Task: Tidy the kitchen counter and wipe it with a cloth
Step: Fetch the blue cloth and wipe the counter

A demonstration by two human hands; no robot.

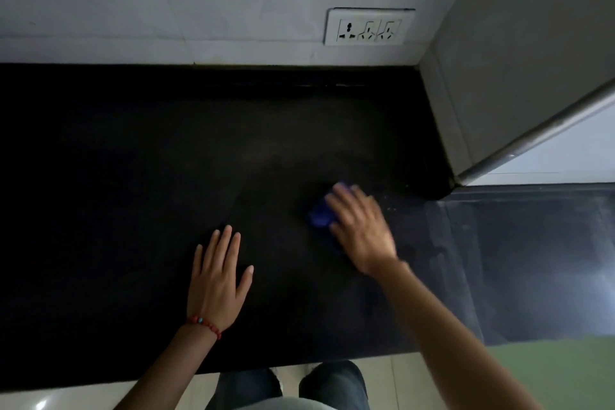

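A dark blue cloth (320, 214) lies on the black stone counter (133, 176), right of the middle. My right hand (361, 226) presses flat on the cloth with its fingers spread over it; the hand is motion-blurred and covers most of the cloth. My left hand (218, 280) rests palm-down on the counter near the front edge, fingers straight and spread, holding nothing. A red bead bracelet (204, 325) sits on the left wrist.
A white socket plate (367, 27) is set in the tiled back wall. A grey side wall with a metal corner edge (532, 140) closes the counter on the right. A lower dark ledge (532, 260) continues to the right. My legs stand below the front edge.
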